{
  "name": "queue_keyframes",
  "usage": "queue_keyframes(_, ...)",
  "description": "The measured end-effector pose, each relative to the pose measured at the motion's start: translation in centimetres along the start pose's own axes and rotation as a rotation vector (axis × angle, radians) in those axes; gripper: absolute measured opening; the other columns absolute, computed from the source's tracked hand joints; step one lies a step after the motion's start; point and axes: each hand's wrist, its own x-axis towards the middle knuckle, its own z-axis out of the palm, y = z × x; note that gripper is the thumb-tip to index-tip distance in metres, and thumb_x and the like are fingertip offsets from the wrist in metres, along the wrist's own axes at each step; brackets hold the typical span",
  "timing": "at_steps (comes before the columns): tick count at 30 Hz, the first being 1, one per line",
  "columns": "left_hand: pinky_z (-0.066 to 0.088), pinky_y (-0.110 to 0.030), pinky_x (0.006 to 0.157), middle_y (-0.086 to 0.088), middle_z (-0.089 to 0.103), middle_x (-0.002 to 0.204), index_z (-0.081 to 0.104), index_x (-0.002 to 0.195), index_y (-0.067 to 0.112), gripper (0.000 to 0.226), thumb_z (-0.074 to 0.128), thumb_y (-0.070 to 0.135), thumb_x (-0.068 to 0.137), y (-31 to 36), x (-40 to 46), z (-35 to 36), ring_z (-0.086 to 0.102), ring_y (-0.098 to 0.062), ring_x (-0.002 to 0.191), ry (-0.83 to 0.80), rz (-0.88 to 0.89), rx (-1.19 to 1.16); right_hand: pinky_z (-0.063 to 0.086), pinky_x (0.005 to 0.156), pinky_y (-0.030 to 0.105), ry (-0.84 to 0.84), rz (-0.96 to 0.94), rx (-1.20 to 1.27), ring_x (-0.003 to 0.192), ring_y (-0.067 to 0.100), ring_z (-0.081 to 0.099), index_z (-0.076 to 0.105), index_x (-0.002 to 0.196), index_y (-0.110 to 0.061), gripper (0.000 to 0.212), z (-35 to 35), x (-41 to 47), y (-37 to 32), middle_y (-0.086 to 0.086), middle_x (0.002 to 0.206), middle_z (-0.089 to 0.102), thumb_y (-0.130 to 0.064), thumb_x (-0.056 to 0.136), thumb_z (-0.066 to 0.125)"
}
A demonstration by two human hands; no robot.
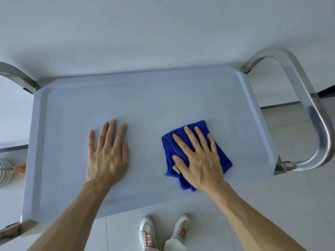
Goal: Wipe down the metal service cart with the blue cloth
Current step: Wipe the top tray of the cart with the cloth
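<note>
White-walled room, pale tiled floor: folded blue terry cloth [194,154] on the flat top tray of a metal service cart [126,98].

Cloth lies right of the tray's middle, pinned flat under the right hand [197,158]; no grip closed, fingers straight and spread, palm bearing down. Left hand [107,153] likewise wide and flat, pressed on the bare tray well apart from the cloth, bracing. Both forearms reach in from the near edge. Curved steel handle [308,109] at the right end, a second at the left. Risks, as judged: the folds may bunch or slide out from under the palm on a fast stroke; the cart may roll if the bracing hand lifts; corners along the raised rim are easily missed.
</note>
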Motion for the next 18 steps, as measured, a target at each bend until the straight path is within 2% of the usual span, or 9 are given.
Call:
queue_keyframes(5, 0.011, -0.054, 0.122, -0.01, 0.033, 0.159, 0.036, 0.151, 0.022, 0.052, 0.025, 0.034, 0.102, 0.3, -0.1, -0.1, 0.027, -0.027, 0.148, 0.013, -0.027, 0.006, 0.017, 0.121, 0.054, 0.027, 0.032, 0.03, 0.152, 0.026, 0.018, 0.028, 0.153, -0.042, 0.059, 0.4, 0.0, -0.3, -0.002, 0.164, 0.024, -0.061, 0.097, 0.034)
queue_keyframes(10, 0.021, -0.062, 0.116, -0.021, 0.039, 0.154, 0.044, 0.147, 0.008, 0.053, 0.027, 0.026, 0.099, 1.6, 0.0, -1.2, 0.036, -0.038, 0.143, 0.001, 0.0, 0.069, 0.017, 0.121, 0.054, 0.04, 0.019, 0.069, 0.152, 0.026, 0.019, 0.031, 0.152, -0.041, 0.059, 0.2, 0.0, -0.2, -0.001, 0.164, 0.025, -0.06, 0.097, 0.038)
queue_keyframes(14, 0.029, -0.063, 0.111, -0.025, 0.038, 0.151, 0.048, 0.139, 0.0, 0.048, 0.043, 0.008, 0.091, 5.0, 0.6, -2.3, 0.041, -0.046, 0.136, -0.024, -0.045, -0.015, 0.019, 0.121, 0.053, 0.063, -0.005, 0.106, 0.152, 0.027, 0.021, 0.035, 0.152, -0.039, 0.055, -0.2, -0.5, 0.3, 0.0, 0.163, 0.028, -0.057, 0.099, 0.037)
queue_keyframes(16, 0.029, -0.061, 0.112, -0.024, 0.036, 0.152, 0.051, 0.136, 0.002, 0.049, 0.054, -0.002, 0.087, 8.2, 1.0, -2.2, 0.045, -0.044, 0.133, -0.043, -0.013, -0.098, 0.021, 0.121, 0.053, 0.066, -0.024, 0.102, 0.152, 0.026, 0.023, 0.036, 0.151, -0.039, 0.053, -0.4, -1.1, 1.1, 0.001, 0.162, 0.03, -0.054, 0.1, 0.036)
queue_keyframes(18, 0.028, -0.059, 0.115, -0.022, 0.034, 0.154, 0.052, 0.136, 0.004, 0.05, 0.056, -0.002, 0.086, 11.8, 1.3, -1.7, 0.044, -0.041, 0.135, -0.074, 0.038, -0.146, 0.022, 0.121, 0.052, 0.049, -0.039, 0.104, 0.151, 0.027, 0.023, 0.036, 0.151, -0.038, 0.051, -0.7, -1.8, 2.3, 0.001, 0.162, 0.03, -0.049, 0.101, 0.036)
